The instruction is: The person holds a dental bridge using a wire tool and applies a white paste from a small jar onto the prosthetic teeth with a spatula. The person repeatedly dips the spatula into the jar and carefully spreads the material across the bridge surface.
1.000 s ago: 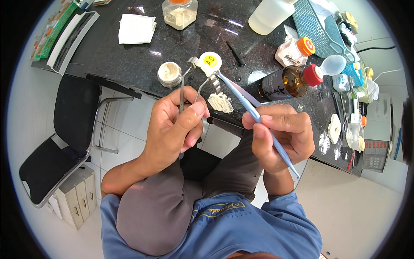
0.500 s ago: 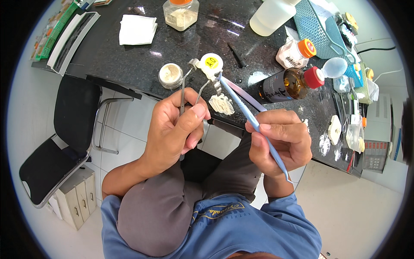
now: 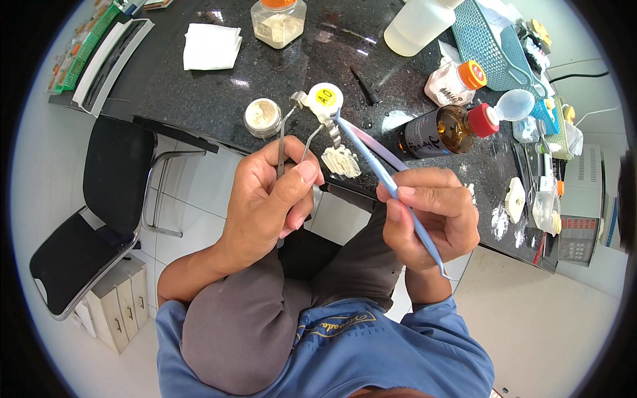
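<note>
My left hand (image 3: 269,199) is closed round metal tweezers (image 3: 281,147) with two spread, bent arms. At their tips is a small curved row of tooth-like pieces (image 3: 334,134), greyish and whitish, which looks like a dental framework. My right hand (image 3: 434,212) pinches a slim blue double-ended dental hand tool (image 3: 375,162) like a pen. The tool's upper tip meets or nearly meets the framework; contact is hard to tell. Behind it lies a white round lid (image 3: 325,98) with a yellow sticker. Just below are a ridged cream paste heap (image 3: 340,162) and a pink stick (image 3: 379,147).
An open jar of cream powder (image 3: 263,117) stands left of the lid. To the right are an amber bottle (image 3: 438,129), an orange-capped jar (image 3: 454,83) and a blue basket (image 3: 488,50). A folded white tissue (image 3: 212,46) lies far left. A black chair (image 3: 113,179) stands left.
The blue tool and its tip have shifted very slightly to the left. My left hand and the tweezers look still.
</note>
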Demonstrator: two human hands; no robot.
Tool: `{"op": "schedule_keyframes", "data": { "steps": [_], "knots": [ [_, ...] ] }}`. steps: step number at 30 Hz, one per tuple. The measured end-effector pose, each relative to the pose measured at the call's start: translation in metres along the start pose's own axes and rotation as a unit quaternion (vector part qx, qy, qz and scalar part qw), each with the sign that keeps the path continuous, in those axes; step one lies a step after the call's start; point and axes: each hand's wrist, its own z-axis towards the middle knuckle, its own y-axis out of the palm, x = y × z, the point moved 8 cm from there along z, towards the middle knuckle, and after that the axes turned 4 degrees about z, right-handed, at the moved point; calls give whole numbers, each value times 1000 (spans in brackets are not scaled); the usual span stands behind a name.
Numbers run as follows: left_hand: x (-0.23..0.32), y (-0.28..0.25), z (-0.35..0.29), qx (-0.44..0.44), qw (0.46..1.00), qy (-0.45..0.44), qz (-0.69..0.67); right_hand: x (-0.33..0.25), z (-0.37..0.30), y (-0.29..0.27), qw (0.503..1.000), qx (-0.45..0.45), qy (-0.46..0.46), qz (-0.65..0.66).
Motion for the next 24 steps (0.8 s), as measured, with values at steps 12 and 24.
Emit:
{"op": "schedule_keyframes", "data": {
  "steps": [12,24],
  "knots": [
    [0,0,0,3,1000,0,-2,1,0,-1,1000,0,4,8],
    [-1,-1,0,4,1000,-3,-1,3,-1,-1,1000,5,14,7]
  ]
}}
